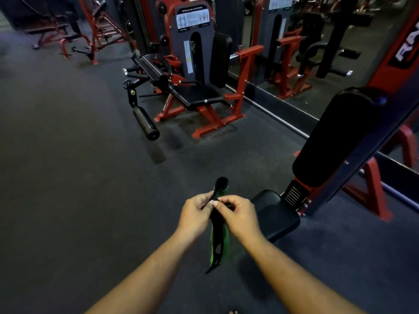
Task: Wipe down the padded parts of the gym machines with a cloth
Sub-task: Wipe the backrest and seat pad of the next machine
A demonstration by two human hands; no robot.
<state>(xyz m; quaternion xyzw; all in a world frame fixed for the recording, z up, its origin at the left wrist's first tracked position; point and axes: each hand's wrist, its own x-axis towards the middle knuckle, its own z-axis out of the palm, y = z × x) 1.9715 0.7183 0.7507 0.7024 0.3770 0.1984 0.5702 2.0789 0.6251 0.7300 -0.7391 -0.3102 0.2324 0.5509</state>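
Both hands meet in front of me over the dark floor, holding a black and green cloth (218,242) that hangs down between them in a narrow bunch. My left hand (195,214) pinches its upper part, and a black loop of it sticks up above the fingers. My right hand (238,215) grips the same cloth just beside the left. Right of my hands is a machine with a black padded seat (275,214) and a long black back pad (337,134). Farther ahead stands a red leg machine with a black seat (199,95), back pad (220,60) and roller pad (146,123).
A mirror wall (294,64) runs along the right behind the machines, with its base rail at floor level. More red frames and benches (68,35) stand at the far left. Dark rubber floor (79,166) spreads between me and the leg machine.
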